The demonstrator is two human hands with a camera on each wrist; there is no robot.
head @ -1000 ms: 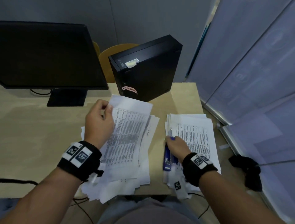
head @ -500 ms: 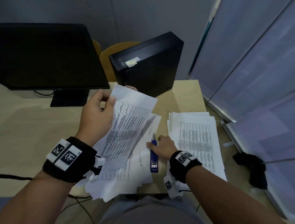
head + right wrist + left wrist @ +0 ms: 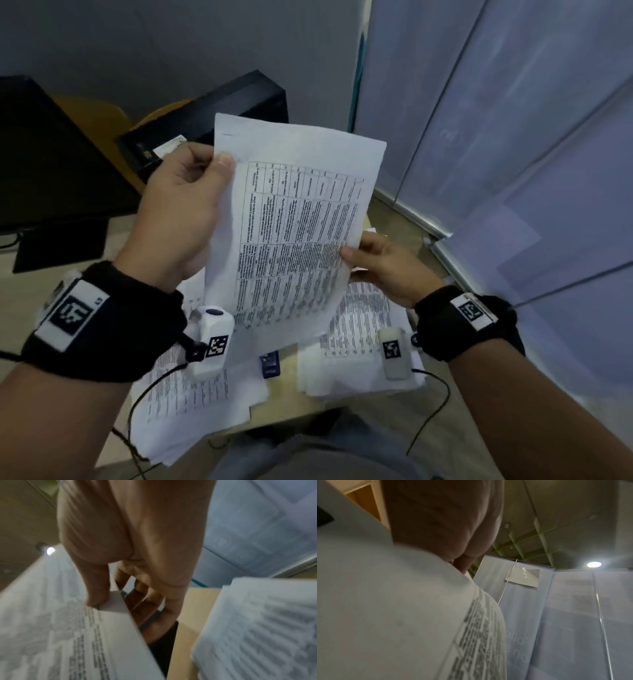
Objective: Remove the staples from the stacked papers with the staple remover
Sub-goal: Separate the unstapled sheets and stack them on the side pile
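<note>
White printed sheets (image 3: 294, 219) are being held up above the tabletop (image 3: 20, 301), between the two paper stacks (image 3: 359, 356). Left hand (image 3: 181, 219) is pinching the upper left edge, right hand (image 3: 387, 263) the lower right edge. Blue staple remover (image 3: 270, 366) is lying untouched below. Step judged: inspecting the set for a staple. Next move is calling for a freed right hand to take the remover.

Office cubicle: monitor (image 3: 51, 154), desktop PC tower (image 3: 239, 102), printed paper stacks (image 3: 359, 349) on wood tabletop (image 3: 20, 287), blue partition panels (image 3: 513, 137).
</note>
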